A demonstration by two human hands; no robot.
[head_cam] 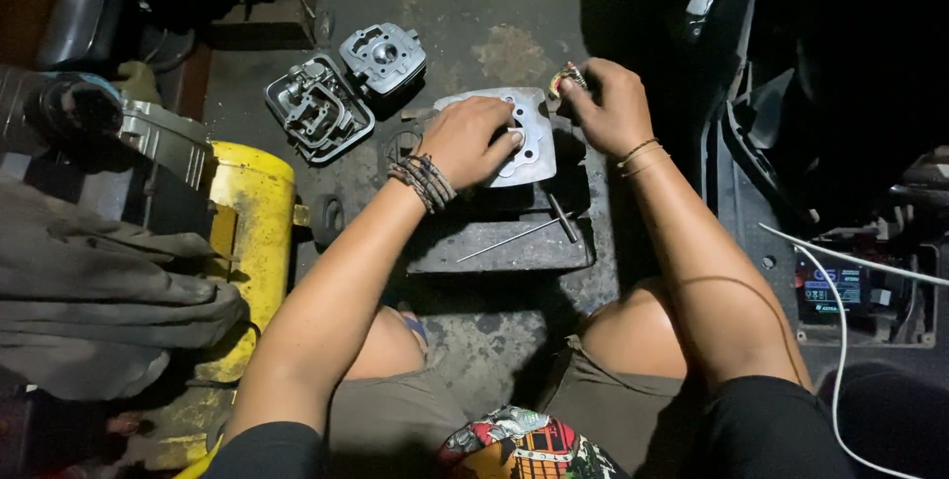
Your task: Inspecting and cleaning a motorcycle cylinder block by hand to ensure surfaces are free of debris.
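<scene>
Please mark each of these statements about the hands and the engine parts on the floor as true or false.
1. The left hand presses on the flat grey metal part. True.
2. The right hand is empty. False: its fingers pinch a small object.
3. Two engine parts lie left of the flat part. True.
4. The thin rod is in the left hand. False: it lies on the dark block.

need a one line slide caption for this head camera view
Seated on a workshop floor, left hand presses a flat metal engine plate while right hand pinches a small part at its edge.
</scene>
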